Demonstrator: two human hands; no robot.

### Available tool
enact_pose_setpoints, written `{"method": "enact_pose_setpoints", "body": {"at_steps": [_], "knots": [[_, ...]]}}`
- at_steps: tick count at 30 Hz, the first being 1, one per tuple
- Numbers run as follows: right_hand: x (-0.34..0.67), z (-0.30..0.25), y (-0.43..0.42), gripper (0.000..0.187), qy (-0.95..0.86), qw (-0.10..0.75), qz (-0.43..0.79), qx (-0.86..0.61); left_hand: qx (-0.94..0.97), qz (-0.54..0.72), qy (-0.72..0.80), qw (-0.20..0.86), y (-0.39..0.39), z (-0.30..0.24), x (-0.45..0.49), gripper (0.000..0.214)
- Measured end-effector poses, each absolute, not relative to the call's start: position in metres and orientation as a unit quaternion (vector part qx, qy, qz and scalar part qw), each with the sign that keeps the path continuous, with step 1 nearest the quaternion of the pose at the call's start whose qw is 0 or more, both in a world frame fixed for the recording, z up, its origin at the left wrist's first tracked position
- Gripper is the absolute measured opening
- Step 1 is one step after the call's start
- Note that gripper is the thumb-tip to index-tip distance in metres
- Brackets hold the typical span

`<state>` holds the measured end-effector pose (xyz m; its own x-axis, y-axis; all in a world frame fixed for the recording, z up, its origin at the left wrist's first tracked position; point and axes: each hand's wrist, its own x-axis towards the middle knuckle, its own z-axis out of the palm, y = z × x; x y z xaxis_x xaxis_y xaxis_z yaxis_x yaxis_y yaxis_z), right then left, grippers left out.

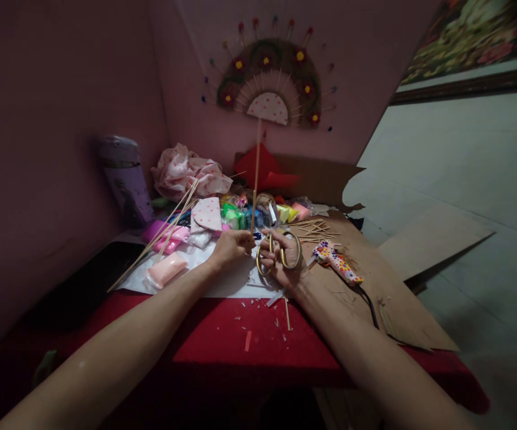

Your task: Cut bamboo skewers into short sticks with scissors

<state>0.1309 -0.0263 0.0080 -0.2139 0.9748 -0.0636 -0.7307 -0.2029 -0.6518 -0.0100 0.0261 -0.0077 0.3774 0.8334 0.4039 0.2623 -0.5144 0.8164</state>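
My left hand [231, 246] is closed in a pinch on the lower end of a long thin bamboo stick [255, 173], which stands nearly upright over the table. My right hand [282, 258] is closed through the handles of gold scissors [271, 242], whose blades point up next to the stick near my left fingers. Both hands hover over a white sheet [227, 280] on the red table cover [258, 340]. Small stick offcuts [287, 313] lie scattered below my hands.
Long bamboo sticks [164, 239] lean at the left by pink clay packs [165, 270]. Coloured clay packets [236, 216], crumpled pink fabric [187, 170] and a purple tin [126, 179] sit behind. Brown cardboard [375, 280] carries short sticks [314, 230] and a floral glue gun [337, 263]. A fan decoration [270, 80] hangs on the wall.
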Motion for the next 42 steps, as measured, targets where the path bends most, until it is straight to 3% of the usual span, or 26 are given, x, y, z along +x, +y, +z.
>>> {"method": "enact_pose_setpoints", "body": {"at_steps": [7, 22, 33, 42], "knots": [[0.131, 0.009, -0.027, 0.011, -0.252, 0.581, 0.734, -0.246, 0.719, 0.440, 0.355, 0.403, 0.026, -0.003, -0.010, 0.011], [0.124, 0.007, -0.030, 0.036, -0.287, 0.629, 0.652, -0.310, 0.591, 0.522, 0.304, 0.535, 0.015, 0.021, -0.012, 0.019], [0.121, 0.006, -0.032, 0.035, -0.353, 0.610, 0.620, -0.346, 0.574, 0.574, 0.314, 0.492, 0.013, 0.027, -0.012, 0.016], [0.122, 0.004, -0.030, 0.057, -0.323, 0.692, 0.545, -0.346, 0.667, 0.358, 0.301, 0.579, 0.007, 0.028, -0.014, 0.018]]}}
